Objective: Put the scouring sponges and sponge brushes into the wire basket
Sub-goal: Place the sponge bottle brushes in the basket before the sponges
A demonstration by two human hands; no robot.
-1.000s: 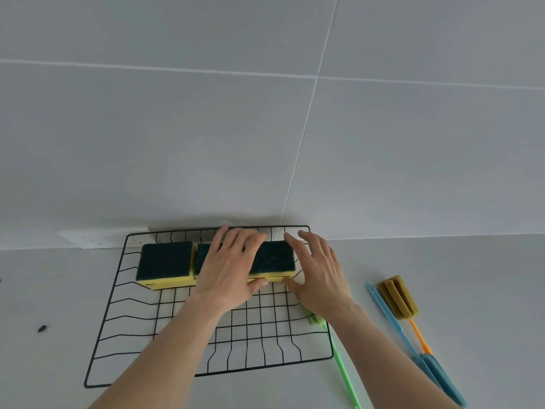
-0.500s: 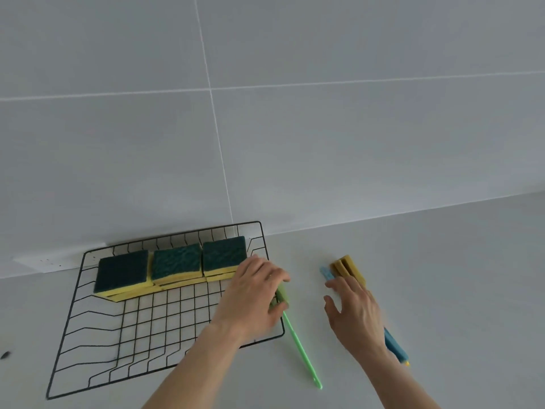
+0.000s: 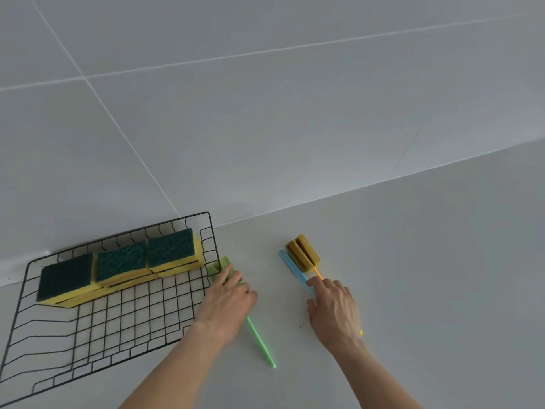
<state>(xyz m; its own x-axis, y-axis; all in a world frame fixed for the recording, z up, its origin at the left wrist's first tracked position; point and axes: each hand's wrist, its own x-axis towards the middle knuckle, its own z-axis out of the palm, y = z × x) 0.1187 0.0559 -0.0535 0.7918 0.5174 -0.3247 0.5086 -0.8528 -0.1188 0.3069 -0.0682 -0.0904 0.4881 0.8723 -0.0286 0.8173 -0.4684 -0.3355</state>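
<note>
The black wire basket (image 3: 118, 329) lies at the left against the wall. Along its far side sit three stacks of scouring sponges (image 3: 121, 258), green on top and yellow below. A green sponge brush (image 3: 259, 340) lies just outside the basket's right rim, and my left hand (image 3: 227, 305) is curled over its head end. Further right, a mustard sponge brush (image 3: 302, 252) with an orange handle lies beside a blue brush handle (image 3: 292, 265). My right hand (image 3: 333, 308) lies over both handles with its fingertips on them. Its grip is hidden.
The grey countertop (image 3: 427, 276) stretches away to the right. A grey tiled wall (image 3: 265, 128) rises right behind the basket. A tiny dark speck (image 3: 300, 326) lies on the counter between my hands.
My view has swung right. Both hands left the sponges in the basket. The left came down on the green brush, and the right reached the blue and orange handles.
</note>
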